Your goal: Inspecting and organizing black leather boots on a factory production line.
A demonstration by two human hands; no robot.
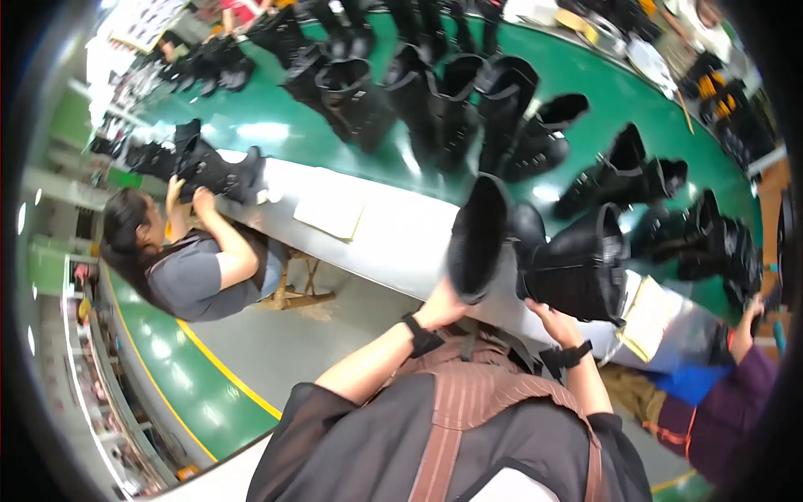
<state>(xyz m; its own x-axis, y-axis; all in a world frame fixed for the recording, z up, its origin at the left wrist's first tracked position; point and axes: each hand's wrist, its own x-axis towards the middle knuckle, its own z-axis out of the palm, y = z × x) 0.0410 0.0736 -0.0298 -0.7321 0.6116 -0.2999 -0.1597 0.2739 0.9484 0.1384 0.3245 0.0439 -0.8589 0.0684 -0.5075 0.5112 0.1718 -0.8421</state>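
My left hand [445, 306] is closed around the lower end of a black boot [480, 238], whose dark, long oval sole seems to face me. Beside it, my right hand [555, 323] grips a second black boot [570, 272] from below. That one lies on its side, its wide shaft top toward the right and its foot toward the first boot. Both boots are over the pale metal edge of the workbench [393, 238]. The boots cover some of my fingers.
Many black boots [355, 100] stand on the green belt [284, 159] beyond the bench. A paper sheet [330, 209] lies left, a yellowish paper stack [648, 318] right. A seated co-worker [201, 268] handles boots at left; another person in purple [719, 418] is at right.
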